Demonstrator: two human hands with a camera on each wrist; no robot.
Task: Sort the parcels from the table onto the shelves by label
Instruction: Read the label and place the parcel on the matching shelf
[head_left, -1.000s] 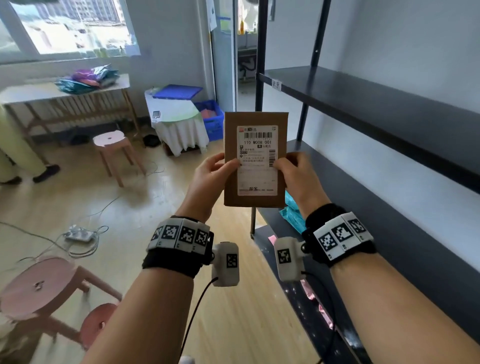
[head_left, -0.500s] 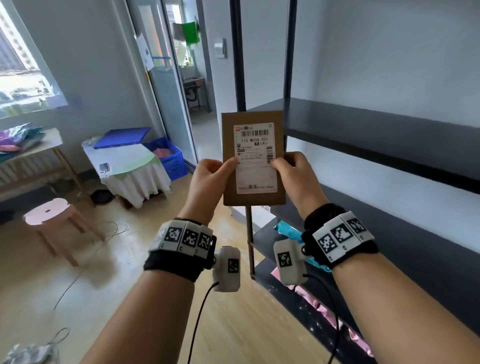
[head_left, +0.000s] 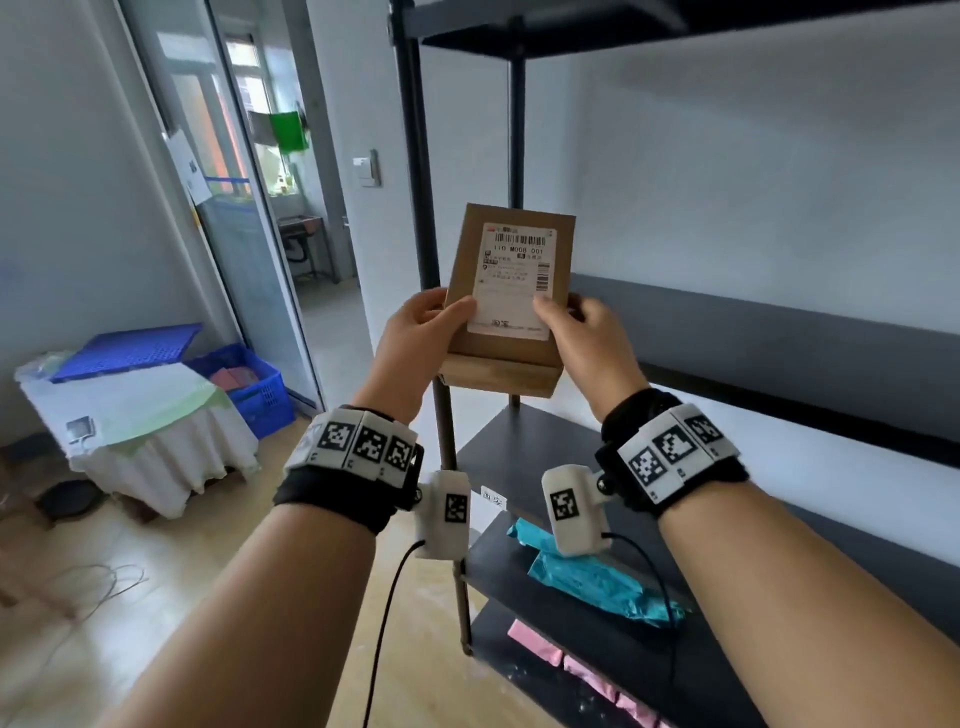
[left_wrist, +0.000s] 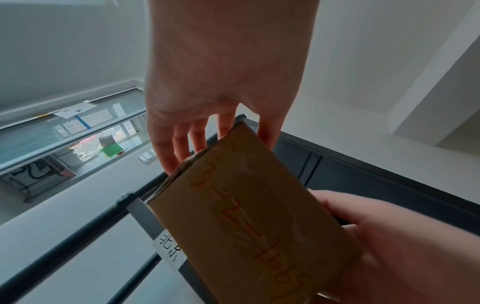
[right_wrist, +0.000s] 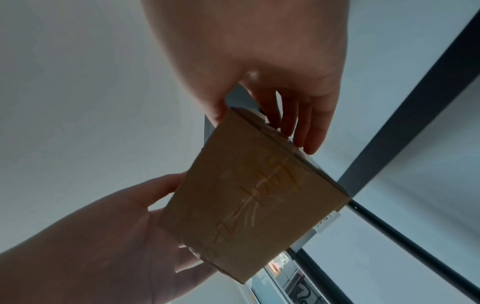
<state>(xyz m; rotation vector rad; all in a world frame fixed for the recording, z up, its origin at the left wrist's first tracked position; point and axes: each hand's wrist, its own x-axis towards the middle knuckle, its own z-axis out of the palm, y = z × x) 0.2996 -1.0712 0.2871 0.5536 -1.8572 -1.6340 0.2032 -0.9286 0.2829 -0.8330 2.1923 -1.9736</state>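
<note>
Squarely between shelves (head_left: 779, 332), gripped box (head_left: 506, 312)

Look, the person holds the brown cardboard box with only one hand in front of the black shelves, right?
Not quite. Both hands hold the brown cardboard box: the left hand grips its left edge and the right hand its right edge, in front of the black metal shelves. The head view shows it.

Shipping label (head_left: 514, 283) on my cardboard parcel (head_left: 506, 358): "110 M008 001" — under a barcode
Parcel's back: orange handwriting — unreadable
</note>
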